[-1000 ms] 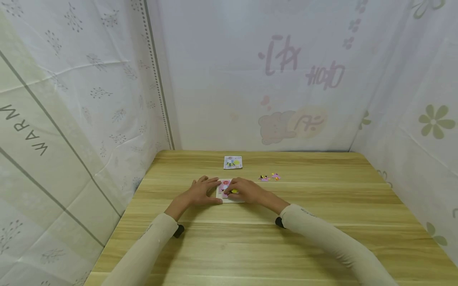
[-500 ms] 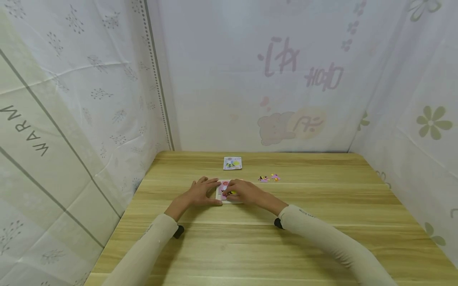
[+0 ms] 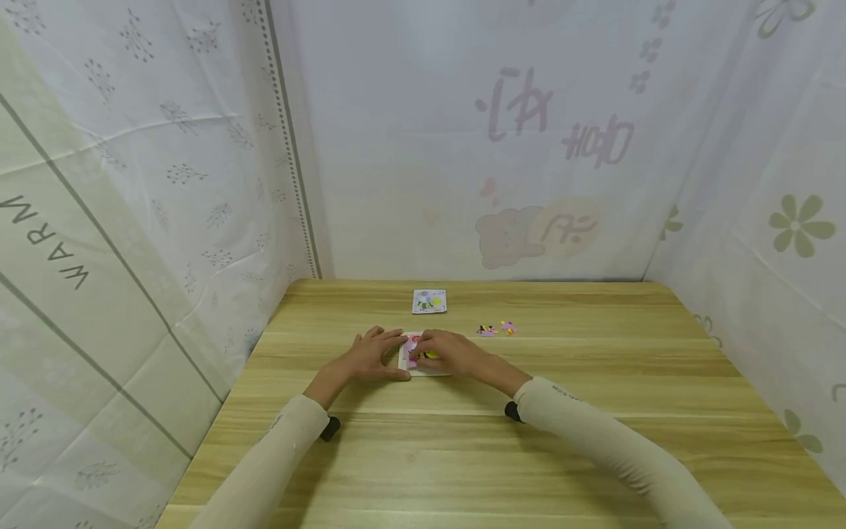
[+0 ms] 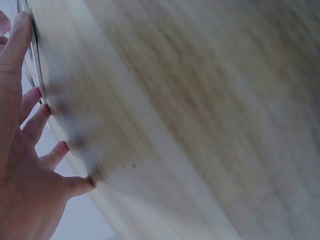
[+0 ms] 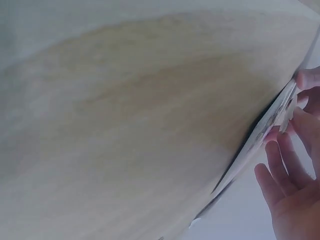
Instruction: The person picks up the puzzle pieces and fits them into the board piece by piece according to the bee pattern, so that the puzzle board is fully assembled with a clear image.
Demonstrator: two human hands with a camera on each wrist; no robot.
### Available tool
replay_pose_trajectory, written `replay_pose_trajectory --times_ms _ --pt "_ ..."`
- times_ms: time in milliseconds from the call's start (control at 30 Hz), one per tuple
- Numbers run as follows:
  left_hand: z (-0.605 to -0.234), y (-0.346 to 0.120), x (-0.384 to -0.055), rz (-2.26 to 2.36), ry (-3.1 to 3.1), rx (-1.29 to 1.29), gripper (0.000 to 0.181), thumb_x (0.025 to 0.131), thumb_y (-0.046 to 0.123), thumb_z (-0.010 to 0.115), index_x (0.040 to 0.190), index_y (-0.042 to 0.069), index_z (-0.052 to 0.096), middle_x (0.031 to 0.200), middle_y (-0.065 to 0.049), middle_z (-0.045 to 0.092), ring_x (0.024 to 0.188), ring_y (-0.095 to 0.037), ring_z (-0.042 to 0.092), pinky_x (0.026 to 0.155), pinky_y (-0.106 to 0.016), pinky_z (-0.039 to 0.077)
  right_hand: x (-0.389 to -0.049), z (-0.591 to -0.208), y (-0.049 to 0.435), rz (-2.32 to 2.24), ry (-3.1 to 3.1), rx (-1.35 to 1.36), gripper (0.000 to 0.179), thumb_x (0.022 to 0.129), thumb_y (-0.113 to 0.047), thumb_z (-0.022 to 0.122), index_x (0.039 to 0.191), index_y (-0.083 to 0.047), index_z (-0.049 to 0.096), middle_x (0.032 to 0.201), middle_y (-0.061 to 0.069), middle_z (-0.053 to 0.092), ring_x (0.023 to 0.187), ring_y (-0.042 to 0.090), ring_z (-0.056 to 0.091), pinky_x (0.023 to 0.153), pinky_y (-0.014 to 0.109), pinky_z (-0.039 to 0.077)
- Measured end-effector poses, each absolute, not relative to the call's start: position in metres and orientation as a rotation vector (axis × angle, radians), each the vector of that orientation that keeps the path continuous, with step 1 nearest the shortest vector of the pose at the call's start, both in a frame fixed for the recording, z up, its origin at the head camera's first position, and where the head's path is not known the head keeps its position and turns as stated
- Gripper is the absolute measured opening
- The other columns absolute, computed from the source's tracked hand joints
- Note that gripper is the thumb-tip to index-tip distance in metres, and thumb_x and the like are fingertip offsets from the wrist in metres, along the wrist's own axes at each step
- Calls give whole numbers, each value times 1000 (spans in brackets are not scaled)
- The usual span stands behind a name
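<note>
A small jigsaw puzzle board with a pale border and a pink picture lies on the table, partly covered by the hands. My left hand rests at its left side, fingers spread, with the thumb along the near corner and a fingertip at the far corner. My right hand reaches over the board from the right. Between its thumb and fingers it pinches a thin puzzle piece, seen edge-on close over the board in the right wrist view. Several pink, yellow and black loose puzzle pieces lie to the right.
Behind the board lies a square picture card with a green and yellow print. The wood-grain table ends at a printed curtain, and more curtain hangs on both sides.
My right hand stays over the board with only small finger shifts, its fingertips moving slightly left with the puzzle piece. My left hand keeps its place at the board's edge.
</note>
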State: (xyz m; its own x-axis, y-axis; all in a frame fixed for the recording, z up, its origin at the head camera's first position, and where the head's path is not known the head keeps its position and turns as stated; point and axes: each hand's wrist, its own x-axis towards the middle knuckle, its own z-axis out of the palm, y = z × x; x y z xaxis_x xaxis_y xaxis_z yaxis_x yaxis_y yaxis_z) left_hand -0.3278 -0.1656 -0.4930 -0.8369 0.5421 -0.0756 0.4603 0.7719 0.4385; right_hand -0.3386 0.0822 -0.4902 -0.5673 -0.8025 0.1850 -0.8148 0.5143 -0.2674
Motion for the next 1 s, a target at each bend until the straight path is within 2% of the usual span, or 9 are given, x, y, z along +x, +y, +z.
replay_pose_trajectory --times_ms 167,333,1000 --pt "-492 -166 -327 618 2769 793 91 87 61 77 158 13 45 167 -7 36 153 -45 23 113 -81 13 -338 -490 76 509 -2695 1483 18 101 -24 71 116 -18 80 115 -2 72 105 13 65 89 31 56" --pt "-493 -165 -327 625 2774 800 90 87 60 77 158 13 46 166 -7 37 153 -45 25 113 -81 14 -336 -491 73 480 -2710 1478 18 101 -25 71 115 -19 80 117 -3 72 108 14 64 93 35 56" --pt "-490 -166 -327 624 2765 800 90 87 60 77 158 14 46 167 -7 37 153 -45 24 113 -81 13 -336 -489 71 418 -2699 1458 16 100 -24 73 113 -16 80 117 3 71 108 17 64 92 36 56"
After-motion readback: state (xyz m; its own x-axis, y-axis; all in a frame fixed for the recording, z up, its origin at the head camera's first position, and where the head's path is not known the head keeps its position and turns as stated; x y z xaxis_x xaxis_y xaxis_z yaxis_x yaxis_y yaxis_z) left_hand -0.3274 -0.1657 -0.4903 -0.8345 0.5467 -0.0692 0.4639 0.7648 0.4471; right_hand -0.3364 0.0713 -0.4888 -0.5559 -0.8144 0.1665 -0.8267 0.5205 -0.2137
